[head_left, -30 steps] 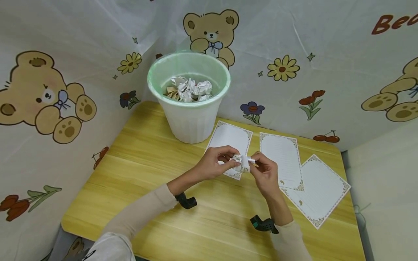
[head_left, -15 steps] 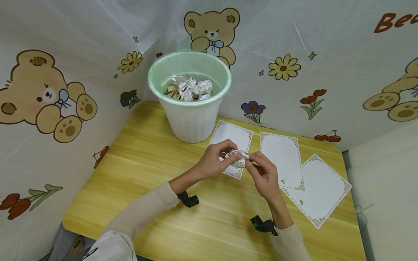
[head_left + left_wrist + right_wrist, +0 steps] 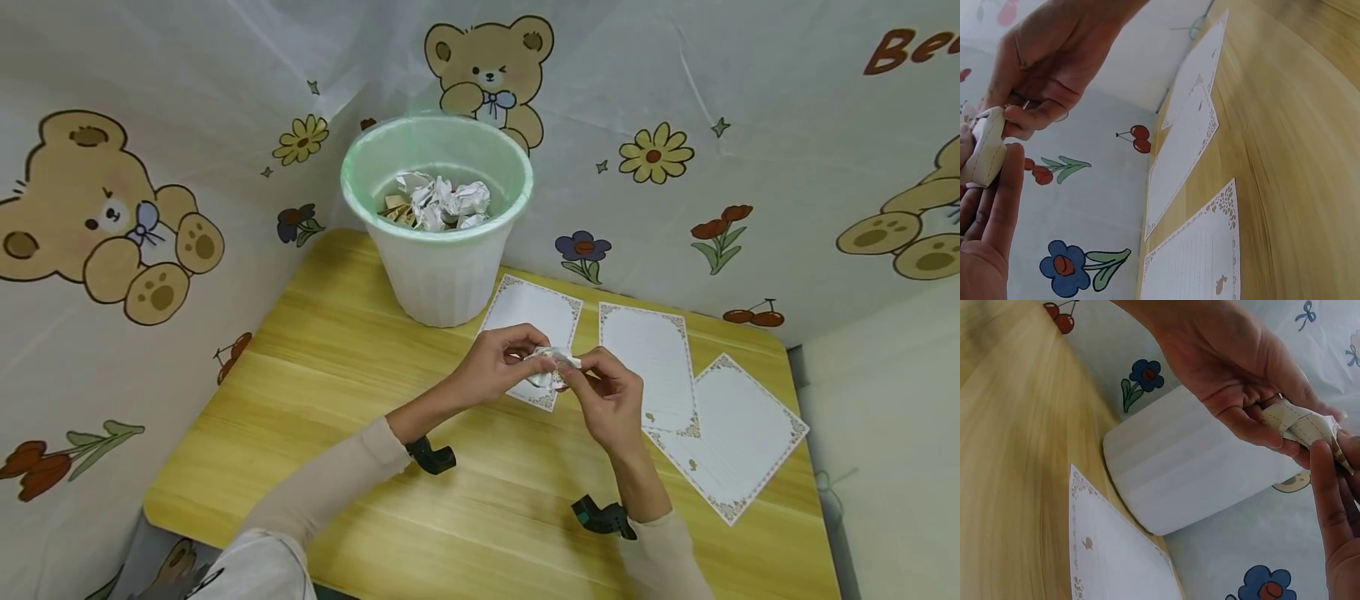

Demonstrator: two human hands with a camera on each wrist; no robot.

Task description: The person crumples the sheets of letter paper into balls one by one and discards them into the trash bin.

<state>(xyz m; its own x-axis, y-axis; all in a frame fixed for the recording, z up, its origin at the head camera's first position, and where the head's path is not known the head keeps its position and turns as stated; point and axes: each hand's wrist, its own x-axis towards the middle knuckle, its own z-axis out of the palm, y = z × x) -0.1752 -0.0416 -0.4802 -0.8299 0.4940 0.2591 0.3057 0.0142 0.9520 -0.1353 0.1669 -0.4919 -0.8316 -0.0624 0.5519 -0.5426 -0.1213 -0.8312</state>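
Note:
A small crumpled wad of white paper point(image 3: 546, 380) with a patterned border is held in the air by both hands, above the leftmost sheet. My left hand point(image 3: 491, 367) pinches its left side between thumb and fingers. From the right, my right hand point(image 3: 611, 400) grips the other side with thumb and index finger. In the right wrist view the folded paper point(image 3: 1304, 425) shows dashed lines across its creases. The left wrist view shows the same paper point(image 3: 986, 147) between the fingertips of both hands.
A pale green and white bin point(image 3: 442, 283) stands at the back left, with crumpled paper point(image 3: 442, 202) inside. Three bordered sheets lie on the wooden table: a left sheet point(image 3: 536, 304), a middle sheet point(image 3: 645, 358) and a right sheet point(image 3: 742, 442). A bear-print sheet point(image 3: 585, 67) hangs behind.
The paper has been folded into a more compact wad, and the loose end at its right is tucked in. The fingers have shifted around it; the hands stay in nearly the same place.

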